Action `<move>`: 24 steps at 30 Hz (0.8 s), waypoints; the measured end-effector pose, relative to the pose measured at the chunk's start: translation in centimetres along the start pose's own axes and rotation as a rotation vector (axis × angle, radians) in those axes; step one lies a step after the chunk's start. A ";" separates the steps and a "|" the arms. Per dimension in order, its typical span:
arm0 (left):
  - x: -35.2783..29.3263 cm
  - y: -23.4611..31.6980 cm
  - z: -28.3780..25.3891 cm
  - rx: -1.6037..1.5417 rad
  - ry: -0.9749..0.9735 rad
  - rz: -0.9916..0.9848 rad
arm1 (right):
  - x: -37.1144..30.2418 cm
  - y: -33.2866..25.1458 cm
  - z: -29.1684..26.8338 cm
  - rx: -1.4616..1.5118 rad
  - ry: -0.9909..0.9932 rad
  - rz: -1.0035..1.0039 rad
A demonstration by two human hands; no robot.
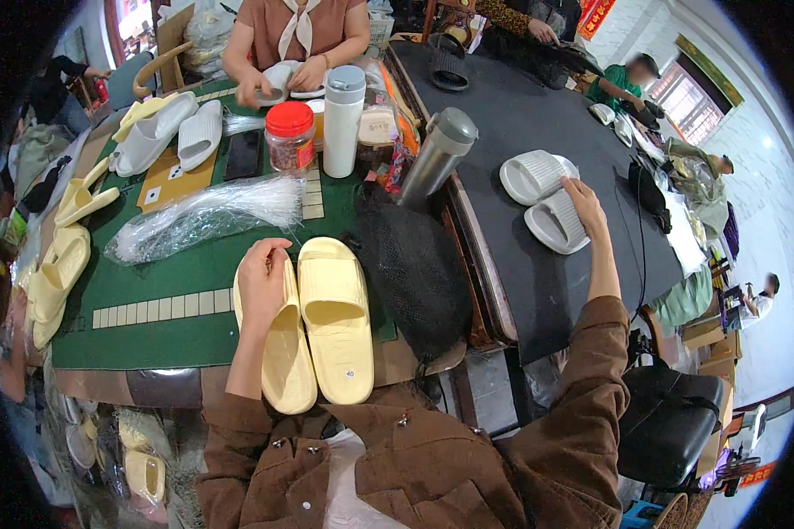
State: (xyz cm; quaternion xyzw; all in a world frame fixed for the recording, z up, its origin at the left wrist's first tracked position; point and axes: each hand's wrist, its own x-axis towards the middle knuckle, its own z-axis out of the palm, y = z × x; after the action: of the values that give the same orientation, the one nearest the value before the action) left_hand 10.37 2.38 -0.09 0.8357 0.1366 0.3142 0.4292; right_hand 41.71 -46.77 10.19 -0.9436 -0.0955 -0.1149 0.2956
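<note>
A pair of pale yellow slippers lies side by side on the green tabletop in front of me, toes pointing away. My left hand (267, 273) curls its fingers over the upper part of the left yellow slipper (288, 375). The right yellow slipper (338, 309) lies against it, untouched. On the dark table to the right, my right hand (586, 204) grips a white slipper (553, 227) at its edge, with the thumb side hidden. A second white slipper (528, 178) lies just beyond it, partly overlapped by my fingers.
A bundle of clear plastic strips (207, 220), a black phone (243, 155), a red-lidded jar (289, 139), a white tumbler (344, 128) and a steel thermos (437, 160) stand beyond. Black netting (419, 278) hangs between the tables. Across, a person's hands (309, 74) handle grey slippers.
</note>
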 end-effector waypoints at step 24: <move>0.0 0.8 -0.1 -0.025 0.004 -0.004 | -14.1 -7.3 -1.0 0.424 -0.202 0.071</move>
State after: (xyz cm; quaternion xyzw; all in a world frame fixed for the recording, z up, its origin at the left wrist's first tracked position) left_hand 10.23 2.00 0.58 0.8292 0.1354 0.3168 0.4401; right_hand 26.26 -43.06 11.07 -0.8699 -0.1134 0.0129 0.4798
